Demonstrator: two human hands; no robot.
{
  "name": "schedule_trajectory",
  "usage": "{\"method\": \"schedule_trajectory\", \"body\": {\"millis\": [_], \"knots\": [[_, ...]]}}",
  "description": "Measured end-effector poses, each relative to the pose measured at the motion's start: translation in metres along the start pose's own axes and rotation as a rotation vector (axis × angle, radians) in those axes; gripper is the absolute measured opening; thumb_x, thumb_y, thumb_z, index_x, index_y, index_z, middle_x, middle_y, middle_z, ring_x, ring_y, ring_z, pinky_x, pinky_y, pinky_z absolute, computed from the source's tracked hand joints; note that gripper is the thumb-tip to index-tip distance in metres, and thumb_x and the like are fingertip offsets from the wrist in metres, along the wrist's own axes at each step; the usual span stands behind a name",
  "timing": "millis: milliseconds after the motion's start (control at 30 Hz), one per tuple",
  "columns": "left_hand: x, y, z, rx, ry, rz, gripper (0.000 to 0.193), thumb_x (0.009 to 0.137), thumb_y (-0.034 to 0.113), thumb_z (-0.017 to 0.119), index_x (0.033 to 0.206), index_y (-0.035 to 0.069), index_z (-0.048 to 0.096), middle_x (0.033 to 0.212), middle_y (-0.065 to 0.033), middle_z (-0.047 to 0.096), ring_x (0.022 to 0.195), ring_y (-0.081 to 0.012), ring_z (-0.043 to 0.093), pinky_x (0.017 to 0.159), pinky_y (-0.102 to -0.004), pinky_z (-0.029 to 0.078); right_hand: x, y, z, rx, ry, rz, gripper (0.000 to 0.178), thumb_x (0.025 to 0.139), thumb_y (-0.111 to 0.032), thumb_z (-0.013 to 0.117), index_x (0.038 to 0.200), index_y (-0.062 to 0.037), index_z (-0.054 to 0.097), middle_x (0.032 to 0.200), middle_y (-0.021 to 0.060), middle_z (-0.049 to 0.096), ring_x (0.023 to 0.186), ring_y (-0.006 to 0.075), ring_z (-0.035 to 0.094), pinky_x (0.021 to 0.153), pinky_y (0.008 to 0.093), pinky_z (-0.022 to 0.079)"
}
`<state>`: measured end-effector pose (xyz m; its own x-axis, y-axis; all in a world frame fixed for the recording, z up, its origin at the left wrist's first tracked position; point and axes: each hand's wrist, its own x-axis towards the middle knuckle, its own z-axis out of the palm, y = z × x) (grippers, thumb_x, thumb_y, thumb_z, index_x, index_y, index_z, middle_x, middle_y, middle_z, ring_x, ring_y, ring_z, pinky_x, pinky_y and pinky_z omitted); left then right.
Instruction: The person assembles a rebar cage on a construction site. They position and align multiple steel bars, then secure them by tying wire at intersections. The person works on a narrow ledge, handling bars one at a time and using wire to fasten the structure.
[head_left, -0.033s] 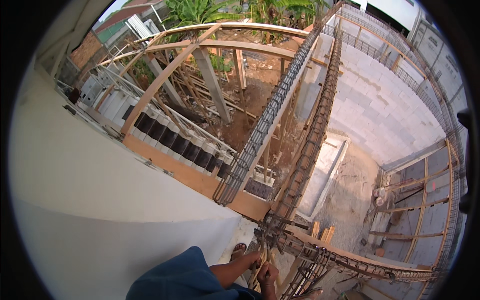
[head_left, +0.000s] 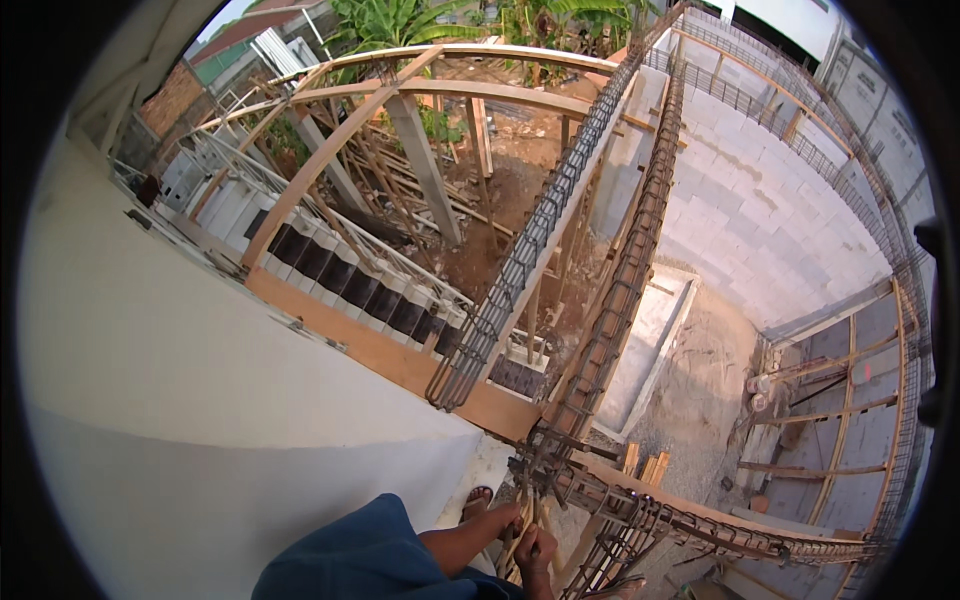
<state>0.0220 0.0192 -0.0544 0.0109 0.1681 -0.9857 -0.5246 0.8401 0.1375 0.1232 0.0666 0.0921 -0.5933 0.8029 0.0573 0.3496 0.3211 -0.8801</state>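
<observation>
Low in the view, my left hand (head_left: 508, 518) reaches in from a blue sleeve (head_left: 345, 550), its fingers closed. Just right of it and slightly nearer, my right hand (head_left: 537, 546) is curled into a fist. Both are at the near side of a steel rebar joint (head_left: 548, 448), close to thin bar ends pointing down toward me. What the fingers grip is too small and hidden to make out. From the joint, one rebar cage (head_left: 632, 300) runs away from me and another rebar cage (head_left: 640, 508) extends right, both along wooden formwork.
A pale wall (head_left: 200, 340) fills the left. A separate rebar cage (head_left: 535, 255) ends at a wooden board (head_left: 370, 345). Curved timber formwork (head_left: 320, 160) stands beyond, above dark steps (head_left: 350, 285). Ground lies far below; a block wall (head_left: 760, 190) rises right. My sandalled foot (head_left: 479, 496) is beside the wall.
</observation>
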Motion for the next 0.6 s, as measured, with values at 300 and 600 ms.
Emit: {"method": "schedule_trajectory", "body": {"millis": [300,600], "knots": [[-0.003,0.014,0.001,-0.232,-0.101,-0.125,0.023,0.090,0.024,0.047,0.075,0.007,0.050,0.061,-0.0071,0.050,0.049,-0.0208,0.047,0.046,-0.0368,0.039,0.007,-0.003,0.007,0.052,0.076,0.016,0.032,0.094,-0.010,0.051,0.066,0.0010,0.062,0.052,0.0132,0.055,0.044,0.0267,0.056,0.046,0.0360,0.044],[-0.011,0.024,0.000,-0.433,-0.112,-0.226,0.027,0.091,0.017,0.040,0.065,0.010,0.043,0.056,-0.0049,0.043,0.046,-0.0183,0.042,0.044,-0.0357,0.035,-0.010,0.011,0.014,0.020,0.118,0.148,0.037,0.096,-0.015,0.052,0.062,0.0000,0.056,0.051,0.0123,0.051,0.041,0.0220,0.050,0.044,0.0351,0.039]]}}
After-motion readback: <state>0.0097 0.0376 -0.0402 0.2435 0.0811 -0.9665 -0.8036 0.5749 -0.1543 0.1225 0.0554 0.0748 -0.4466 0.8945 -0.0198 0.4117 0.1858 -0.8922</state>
